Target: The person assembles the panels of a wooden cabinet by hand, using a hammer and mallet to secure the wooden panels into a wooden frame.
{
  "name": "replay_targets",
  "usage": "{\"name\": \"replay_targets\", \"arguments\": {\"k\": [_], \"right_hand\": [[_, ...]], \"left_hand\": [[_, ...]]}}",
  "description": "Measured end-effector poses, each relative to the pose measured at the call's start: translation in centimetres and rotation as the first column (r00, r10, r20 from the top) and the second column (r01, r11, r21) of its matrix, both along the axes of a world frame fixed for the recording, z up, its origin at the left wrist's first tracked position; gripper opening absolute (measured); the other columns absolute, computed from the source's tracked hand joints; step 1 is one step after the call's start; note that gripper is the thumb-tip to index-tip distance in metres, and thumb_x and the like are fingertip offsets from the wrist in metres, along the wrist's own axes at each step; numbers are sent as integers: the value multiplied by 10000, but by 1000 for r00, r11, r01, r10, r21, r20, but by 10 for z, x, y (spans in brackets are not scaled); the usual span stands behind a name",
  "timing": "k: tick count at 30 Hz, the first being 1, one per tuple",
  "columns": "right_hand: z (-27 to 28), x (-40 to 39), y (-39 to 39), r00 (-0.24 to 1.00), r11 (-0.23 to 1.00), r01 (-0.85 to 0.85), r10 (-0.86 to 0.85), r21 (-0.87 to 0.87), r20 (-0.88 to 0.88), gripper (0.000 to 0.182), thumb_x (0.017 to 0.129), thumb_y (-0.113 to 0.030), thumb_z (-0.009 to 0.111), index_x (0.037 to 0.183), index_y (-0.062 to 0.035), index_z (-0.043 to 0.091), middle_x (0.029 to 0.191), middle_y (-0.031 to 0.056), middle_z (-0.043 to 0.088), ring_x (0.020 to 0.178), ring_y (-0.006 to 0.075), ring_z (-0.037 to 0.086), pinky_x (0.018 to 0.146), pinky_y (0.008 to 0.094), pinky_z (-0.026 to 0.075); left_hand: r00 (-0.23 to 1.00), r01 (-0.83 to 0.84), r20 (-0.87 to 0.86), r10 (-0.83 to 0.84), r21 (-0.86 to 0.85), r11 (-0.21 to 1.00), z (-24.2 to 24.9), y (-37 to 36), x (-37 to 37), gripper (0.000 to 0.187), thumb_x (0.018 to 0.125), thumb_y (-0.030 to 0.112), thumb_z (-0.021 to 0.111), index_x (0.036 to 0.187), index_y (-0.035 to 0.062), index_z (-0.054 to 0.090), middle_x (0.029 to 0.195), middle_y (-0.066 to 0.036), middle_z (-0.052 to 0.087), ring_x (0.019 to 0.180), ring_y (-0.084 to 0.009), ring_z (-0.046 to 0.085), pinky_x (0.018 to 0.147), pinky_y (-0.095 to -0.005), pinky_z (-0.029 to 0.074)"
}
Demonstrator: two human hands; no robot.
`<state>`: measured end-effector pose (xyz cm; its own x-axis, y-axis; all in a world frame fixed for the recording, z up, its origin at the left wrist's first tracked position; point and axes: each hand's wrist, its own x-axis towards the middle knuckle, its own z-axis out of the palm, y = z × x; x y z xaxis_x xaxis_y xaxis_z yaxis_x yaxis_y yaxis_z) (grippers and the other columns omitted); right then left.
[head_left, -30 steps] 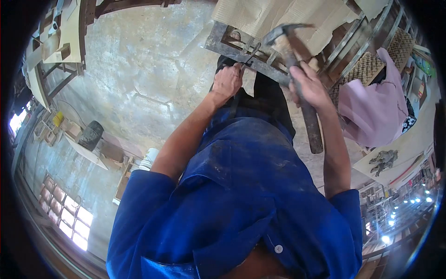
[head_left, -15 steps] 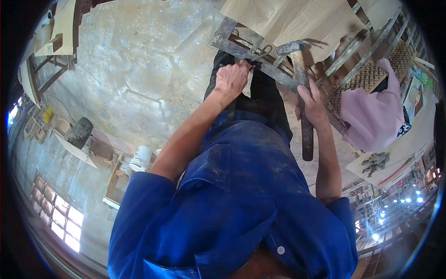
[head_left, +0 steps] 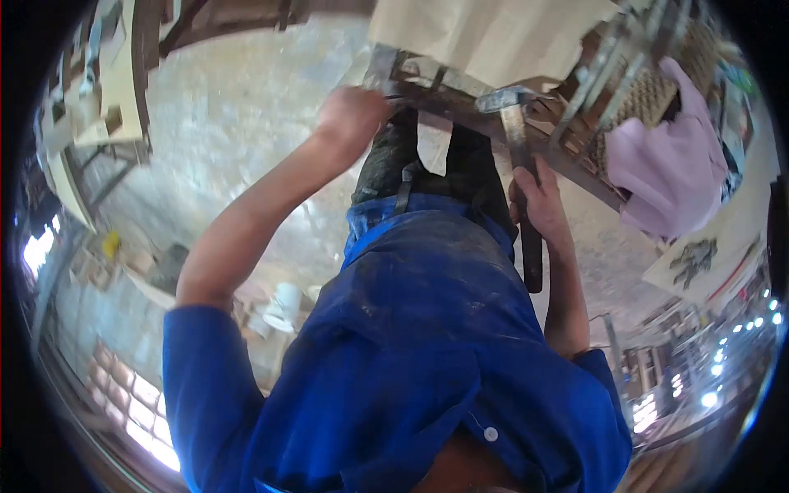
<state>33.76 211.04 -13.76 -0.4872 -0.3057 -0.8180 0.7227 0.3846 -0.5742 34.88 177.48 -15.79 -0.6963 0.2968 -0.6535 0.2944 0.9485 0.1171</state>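
My right hand [head_left: 542, 201] is wrapped round the handle of a claw hammer [head_left: 514, 135]. The hammer's metal head points away from me, beside the edge of the worn bench frame [head_left: 456, 105]. My left hand [head_left: 352, 121] is closed in a fist near the left end of that frame, smeared by motion. A small dark bit shows by its fingers, too blurred to name.
Brown cardboard [head_left: 485, 37] lies over the bench. Slatted metal bars [head_left: 604, 78] and a pink cloth [head_left: 670, 177] are at the right. A white bucket [head_left: 284, 302] stands on the floor at the left, and a wooden stand [head_left: 123, 90] is at the far left.
My left hand has moved left along the bench frame, away from a ringed metal piece seen near it before. The hammer has shifted slightly left and toward me. The whole view has turned a little.
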Motion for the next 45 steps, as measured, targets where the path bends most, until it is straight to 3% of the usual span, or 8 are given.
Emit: {"name": "replay_targets", "arguments": {"k": [6,8,14,18,24,26,31,45], "right_hand": [[-10,32,30,869,931,-145,281,334,-408,521,955,-321,572,1317,27,433,947,328,633,867,469,638,739,518,502],[-10,40,28,869,955,-23,165,295,-466,500,923,-308,591,1261,33,452,971,379,597,934,547,577,816,585,455],[-25,64,20,893,916,-14,192,401,-408,528,835,-262,656,1247,23,490,1094,325,620,1033,485,601,888,501,478],[27,77,4,631,933,306,-48,191,-775,486,802,-192,707,1200,14,518,903,172,651,867,327,653,770,413,508],[107,19,-5,757,877,365,-475,-313,-449,336,894,-269,722,1035,1,580,811,12,570,674,81,530,578,269,441],[96,19,-10,644,845,432,-534,-315,-548,315,909,-267,708,1025,-4,580,796,8,555,651,74,516,562,253,421],[111,43,17,446,789,527,-574,-317,-687,252,925,-224,681,1003,-14,565,765,11,534,621,91,493,555,259,412],[103,64,110,776,977,209,-185,-31,-603,386,869,-152,726,1181,9,565,873,101,671,738,197,651,696,349,520]], "left_hand": [[896,-409,-41,442,307,859,14,-39,18,161,959,172,518,893,34,568,758,-222,653,740,-443,641,634,-518,504],[838,-463,157,522,712,529,3,-32,14,200,929,65,469,1035,-10,622,715,-184,596,656,-309,607,644,-407,489],[422,-855,840,340,494,-159,39,54,7,264,1010,179,534,1193,-10,551,765,-59,627,612,-125,551,567,-256,447],[520,-827,843,140,538,-162,62,72,7,234,1000,167,549,1165,5,580,808,-87,659,628,-134,571,583,-261,454],[463,-884,886,-28,464,66,97,117,-4,108,942,112,569,1004,36,616,884,-112,667,718,-154,616,602,-255,475],[206,-966,976,-69,192,-171,102,134,-5,40,932,83,555,914,61,582,753,-69,600,624,-130,541,524,-256,413],[497,-826,858,131,514,-230,95,142,-1,286,1024,341,541,884,93,563,589,-35,528,422,-87,395,359,-241,258],[293,-918,929,228,340,-205,101,204,25,307,1052,274,443,882,53,571,593,-31,507,387,-93,369,359,-252,267]]}}
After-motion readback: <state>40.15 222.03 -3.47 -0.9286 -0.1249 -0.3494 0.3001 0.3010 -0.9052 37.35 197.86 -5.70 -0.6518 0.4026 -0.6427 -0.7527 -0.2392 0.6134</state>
